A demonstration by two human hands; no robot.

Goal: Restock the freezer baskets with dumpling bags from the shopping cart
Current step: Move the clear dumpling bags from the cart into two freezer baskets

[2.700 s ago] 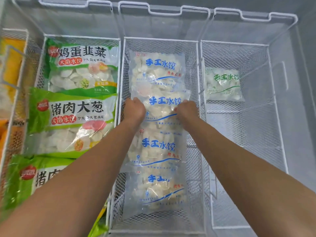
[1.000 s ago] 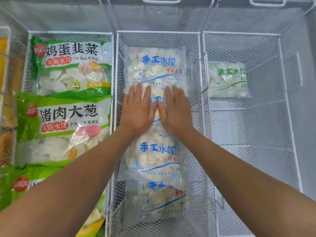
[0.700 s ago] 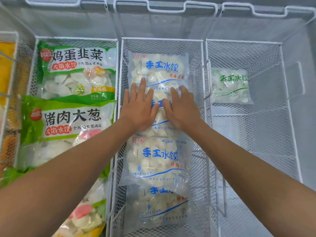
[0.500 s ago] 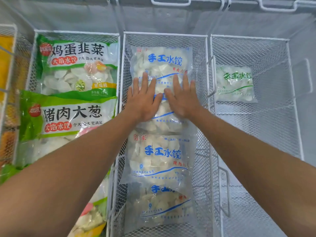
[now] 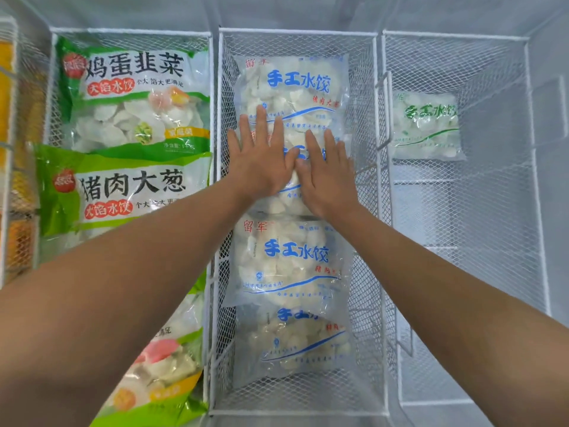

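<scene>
The middle wire basket (image 5: 377,211) holds several clear dumpling bags with blue print, laid in an overlapping row. My left hand (image 5: 261,158) and my right hand (image 5: 328,174) lie flat, side by side, fingers straight, pressing on the second bag from the back (image 5: 284,201). Behind it lies the far bag (image 5: 295,90). In front of it lie the third bag (image 5: 292,263) and the nearest bag (image 5: 301,343). My forearms reach in from the bottom corners.
The left basket (image 5: 52,87) holds large green dumpling bags (image 5: 132,97), partly hidden by my left arm. The right basket (image 5: 529,180) holds one small bag with green print (image 5: 426,127) at its far end. Orange packs (image 5: 12,180) fill the far left edge.
2.7 s ago both hands were curled on the second bag's edges. Since then they have flattened on top of it and stayed there, shifting only slightly.
</scene>
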